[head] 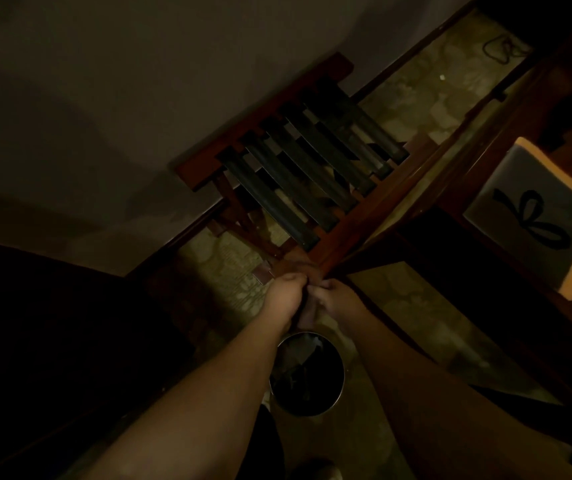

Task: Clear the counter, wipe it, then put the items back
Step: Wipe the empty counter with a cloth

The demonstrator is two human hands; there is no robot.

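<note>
- The left hand [288, 292] and the right hand [336, 296] meet, touching, directly above a round metal bin [307, 374] on the patterned floor [229, 271].
- Both hands have their fingers curled inward toward each other; they seem to pinch or rub something small between them, but the light is too dim to tell what, or whether anything is held at all.
- Held over the bin's mouth like this, the hands are probably shedding crumbs or dropping waste so it falls inside rather than on the floor.
- The bin is open-topped with a dark liner; pale crumpled scraps lie against its upper inner wall, and the rest of its inside is too dark to read.
- The wooden counter [457, 188] runs along the right, its edge just beside the hands.
- On it, well apart from the hands, rests a grey box with a black bow design [534, 216] and an orange edge.
- A folding wooden rack [288, 157] with dark straps stands against the wall [104, 81], beside the counter's end.
</note>
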